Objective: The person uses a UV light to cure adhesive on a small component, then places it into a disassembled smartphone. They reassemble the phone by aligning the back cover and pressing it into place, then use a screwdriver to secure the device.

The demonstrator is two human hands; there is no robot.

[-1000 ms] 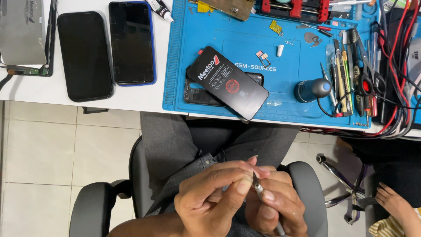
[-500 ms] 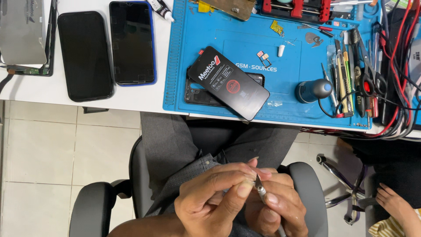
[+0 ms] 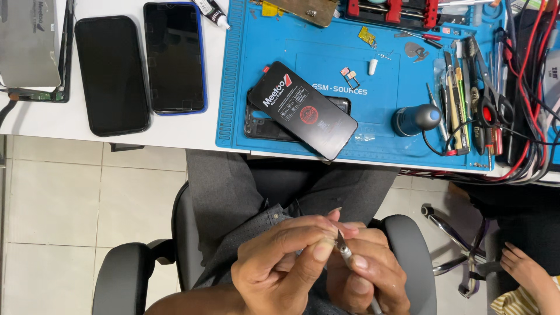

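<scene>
I see a thin metal blade tool (image 3: 345,252) over my lap, below the bench (image 3: 175,125) edge, right hand (image 3: 367,274) fingers wrapped round its handle, left hand (image 3: 286,262) fingers pinched at its tip, boxed phone screen (image 3: 302,109) on the blue mat (image 3: 379,87) above, two dark phones (image 3: 140,67) at left.

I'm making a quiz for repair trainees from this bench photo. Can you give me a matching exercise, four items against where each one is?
Things:
1. thin metal tool
2. black screen part
3. two dark phones
4. scissors

Places:
A. bare white tabletop, left of the mat
B. among tools at the blue mat's right edge
C. between both hands, over the lap
D. middle of the blue mat, across a dark phone

Pairs: 1-C, 2-D, 3-A, 4-B
</scene>
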